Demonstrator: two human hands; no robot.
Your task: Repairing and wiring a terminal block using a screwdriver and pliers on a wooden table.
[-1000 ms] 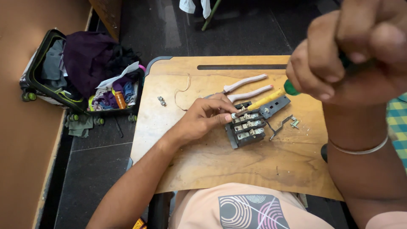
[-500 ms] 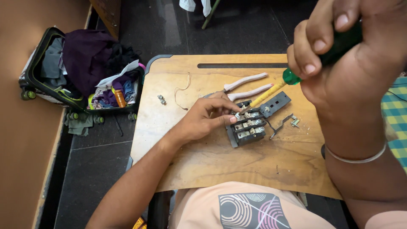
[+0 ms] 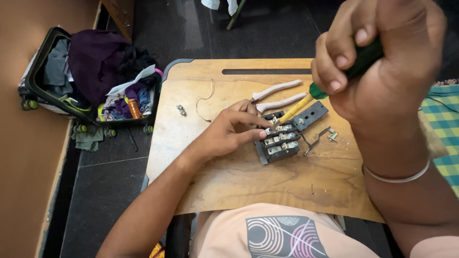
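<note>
Green screwdriver handle inside right hand

At the centre of the frame our left hand steadies a dark terminal block on the wooden board, while our right hand, upper right, grips a green-handled screwdriver whose yellow shaft slants down to the block, white-handled pliers just behind.

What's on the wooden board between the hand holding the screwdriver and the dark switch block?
In the head view, only the screwdriver itself: its yellow shaft slants from the right hand down to the dark switch block. The pliers lie just above it.
</note>
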